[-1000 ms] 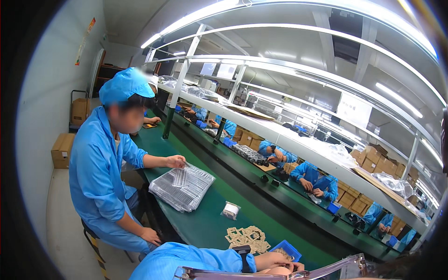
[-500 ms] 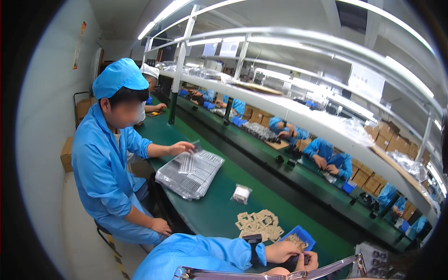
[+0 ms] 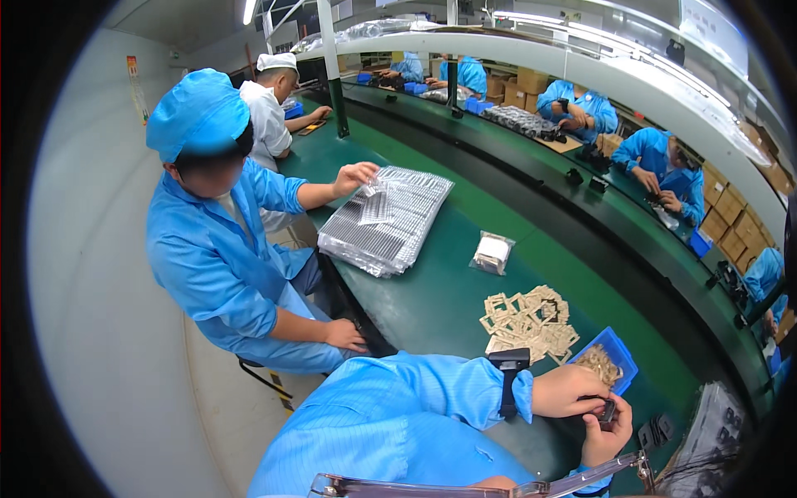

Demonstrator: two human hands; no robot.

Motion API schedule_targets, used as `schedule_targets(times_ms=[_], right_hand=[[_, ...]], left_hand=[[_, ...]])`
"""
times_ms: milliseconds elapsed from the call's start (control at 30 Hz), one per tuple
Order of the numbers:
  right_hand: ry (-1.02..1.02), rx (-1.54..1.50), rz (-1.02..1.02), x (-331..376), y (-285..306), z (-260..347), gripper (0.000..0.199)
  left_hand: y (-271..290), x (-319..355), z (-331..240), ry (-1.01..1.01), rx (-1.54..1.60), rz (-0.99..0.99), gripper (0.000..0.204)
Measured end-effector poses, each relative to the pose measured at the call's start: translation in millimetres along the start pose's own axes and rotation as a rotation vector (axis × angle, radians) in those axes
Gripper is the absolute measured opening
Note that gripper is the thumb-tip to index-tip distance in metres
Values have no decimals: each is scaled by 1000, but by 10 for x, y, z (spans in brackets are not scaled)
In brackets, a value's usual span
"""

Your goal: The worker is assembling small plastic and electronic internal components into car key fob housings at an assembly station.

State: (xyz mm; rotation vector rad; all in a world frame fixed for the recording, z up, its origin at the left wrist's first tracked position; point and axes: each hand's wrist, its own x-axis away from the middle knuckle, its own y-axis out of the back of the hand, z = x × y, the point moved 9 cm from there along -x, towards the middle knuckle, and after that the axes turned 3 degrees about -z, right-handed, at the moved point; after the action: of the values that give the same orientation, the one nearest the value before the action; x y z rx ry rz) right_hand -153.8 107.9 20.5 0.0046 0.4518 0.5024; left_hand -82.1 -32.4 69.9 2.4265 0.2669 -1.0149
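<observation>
Both of my hands meet over the green bench at the lower right. Between the fingers of my right hand is a small black part, dark and boxy; its exact kind is too small to tell. My left hand, with a black band at the wrist, has its fingertips closed on the same part from the other side. Just beyond them stands a blue bin with small tan pieces inside. Left of the bin lies a loose pile of beige frame-shaped pieces.
A clear bag with white contents lies farther up the bench. Next to it is a stack of bagged grey trays, touched by a seated co-worker. Black parts and plastic sheeting lie right of my hands. A dark conveyor strip runs behind.
My view has turned, so the bench and hands appear shifted, the hands farther right and higher. Both hands stay together at the black part beside the blue bin.
</observation>
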Motion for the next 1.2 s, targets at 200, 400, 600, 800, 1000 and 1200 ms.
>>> schedule_targets(times_ms=[200, 400, 600, 800, 1000, 1200], right_hand=[[-2, 13, -9, -10, -22, 50, 86], [-24, 10, 0, -3, -37, 58, 93], [14, 39, -27, -11, 26, 38, 95], [19, 27, -56, -18, 93, -39, 94], [67, 68, -43, 4, 87, -44, 92], [66, 164, 47, -55, 114, -269, 88]], left_hand=[[12, 8, -39, -53, 18, -68, 8], [-23, 26, 36, -2, 128, -34, 11], [-72, 30, 22, -3, 161, -29, 12], [-91, 11, 28, -55, 161, -2, 12], [-79, 20, 59, -65, 105, -22, 11], [-71, 48, 0, -64, 59, -71, 12]])
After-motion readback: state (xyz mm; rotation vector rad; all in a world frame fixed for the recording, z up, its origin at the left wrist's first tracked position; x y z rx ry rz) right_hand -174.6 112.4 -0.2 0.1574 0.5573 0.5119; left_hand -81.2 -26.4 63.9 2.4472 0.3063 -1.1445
